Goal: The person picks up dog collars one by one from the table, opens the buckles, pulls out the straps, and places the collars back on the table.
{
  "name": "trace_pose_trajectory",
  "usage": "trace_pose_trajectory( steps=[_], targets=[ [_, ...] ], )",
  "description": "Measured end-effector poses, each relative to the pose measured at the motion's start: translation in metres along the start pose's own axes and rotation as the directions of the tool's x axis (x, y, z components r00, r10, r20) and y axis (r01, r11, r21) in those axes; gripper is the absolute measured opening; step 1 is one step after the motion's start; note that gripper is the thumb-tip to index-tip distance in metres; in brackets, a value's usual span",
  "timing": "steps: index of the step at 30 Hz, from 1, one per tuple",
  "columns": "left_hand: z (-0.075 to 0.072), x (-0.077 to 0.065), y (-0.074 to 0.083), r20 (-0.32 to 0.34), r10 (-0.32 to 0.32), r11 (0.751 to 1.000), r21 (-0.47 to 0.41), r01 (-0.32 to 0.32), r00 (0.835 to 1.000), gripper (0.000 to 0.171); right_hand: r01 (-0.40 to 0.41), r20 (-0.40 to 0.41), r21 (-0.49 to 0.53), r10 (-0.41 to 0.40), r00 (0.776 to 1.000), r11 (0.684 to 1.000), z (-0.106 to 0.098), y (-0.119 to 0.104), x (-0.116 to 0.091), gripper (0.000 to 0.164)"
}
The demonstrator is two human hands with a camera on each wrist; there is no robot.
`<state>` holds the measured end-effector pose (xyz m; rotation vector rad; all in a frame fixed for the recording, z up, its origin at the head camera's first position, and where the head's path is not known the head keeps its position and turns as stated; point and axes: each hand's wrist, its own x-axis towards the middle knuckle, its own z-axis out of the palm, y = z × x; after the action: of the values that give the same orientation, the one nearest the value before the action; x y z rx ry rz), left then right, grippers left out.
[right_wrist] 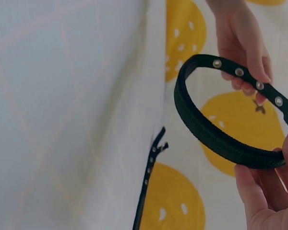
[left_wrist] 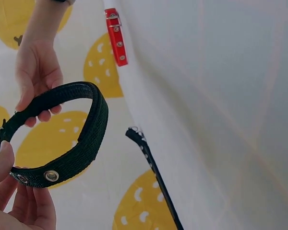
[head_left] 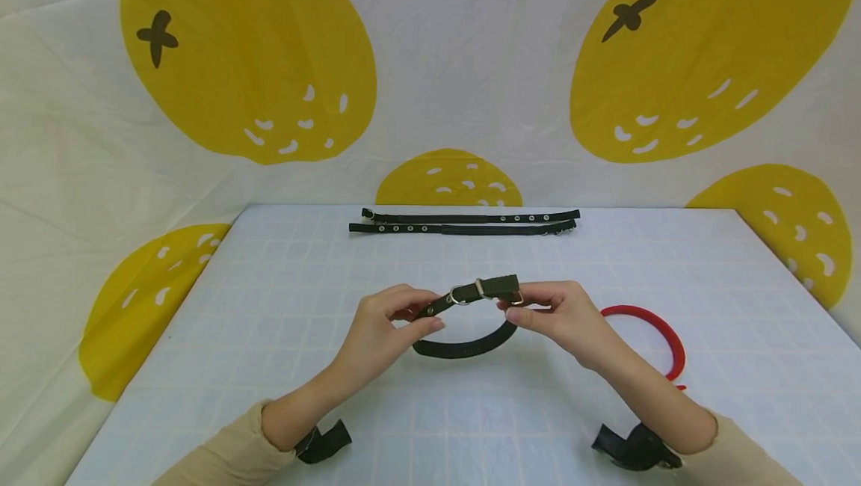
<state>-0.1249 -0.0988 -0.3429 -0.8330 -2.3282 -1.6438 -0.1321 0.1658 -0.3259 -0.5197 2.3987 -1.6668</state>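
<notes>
A dark green collar [head_left: 464, 349] with metal eyelets and a buckle is bent into a loop and held up over the table between both hands. My left hand [head_left: 393, 321] pinches its eyelet end between thumb and fingers. Near the buckle [head_left: 516, 297], my right hand [head_left: 554, 314] pinches the other side. The strap's free end passes through the metal fittings, with a D-ring [head_left: 459, 294] beside them. In the left wrist view, the collar [left_wrist: 98, 127] shows a padded band and an eyelet close to the left thumb. The right wrist view shows several eyelets along the collar [right_wrist: 221, 139].
Two dark straps [head_left: 471, 219] with eyelets lie straight, side by side, at the table's back edge. A red collar [head_left: 676, 344] rests as a loop at the right, partly behind the right forearm. Behind the pale gridded table [head_left: 282, 269] hangs a lemon-print cloth [head_left: 471, 60].
</notes>
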Motion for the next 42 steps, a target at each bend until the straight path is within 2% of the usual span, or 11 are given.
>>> trace_pose_trajectory(
  steps=[7, 14, 21, 27, 29, 32, 37, 42],
  targets=[
    [-0.003, 0.001, 0.0, 0.0, -0.014, 1.0, 0.003, 0.014, 1.0, 0.022, -0.005, 0.045, 0.008, 0.005, 0.999, 1.0, -0.001, -0.001, 0.002, 0.023],
    [-0.001, 0.003, 0.001, 0.017, -0.029, 1.0, 0.013, 0.029, 0.999, 0.02, 0.022, 0.129, 0.024, -0.025, 0.991, 0.999, -0.003, -0.008, 0.006, 0.038],
    [0.003, 0.004, 0.001, 0.043, -0.061, 0.997, 0.045, 0.059, 0.997, 0.02, 0.094, 0.13, -0.077, -0.083, 0.988, 0.993, -0.003, -0.014, 0.009, 0.031],
    [0.007, 0.006, 0.002, 0.137, -0.109, 0.99, 0.109, 0.095, 0.985, 0.018, 0.171, 0.111, -0.173, -0.154, 0.982, 0.97, 0.002, -0.013, 0.009, 0.017],
    [0.009, 0.007, 0.001, 0.167, -0.107, 0.987, 0.134, 0.085, 0.98, 0.017, 0.196, 0.112, -0.208, -0.176, 0.978, 0.958, 0.004, -0.013, 0.009, 0.014],
    [0.013, 0.009, 0.002, 0.192, -0.071, 0.988, 0.15, 0.043, 0.979, 0.018, 0.239, 0.127, -0.251, -0.213, 0.969, 0.938, 0.006, -0.013, 0.008, 0.014],
    [0.018, 0.016, 0.008, 0.199, 0.001, 0.984, 0.175, -0.037, 0.98, 0.017, 0.31, 0.159, -0.27, -0.275, 0.948, 0.912, 0.01, -0.013, 0.007, 0.012],
    [0.019, 0.02, 0.012, 0.194, 0.034, 0.98, 0.186, -0.07, 0.981, 0.016, 0.34, 0.166, -0.273, -0.305, 0.938, 0.9, 0.011, -0.015, 0.008, 0.016]
  ],
)
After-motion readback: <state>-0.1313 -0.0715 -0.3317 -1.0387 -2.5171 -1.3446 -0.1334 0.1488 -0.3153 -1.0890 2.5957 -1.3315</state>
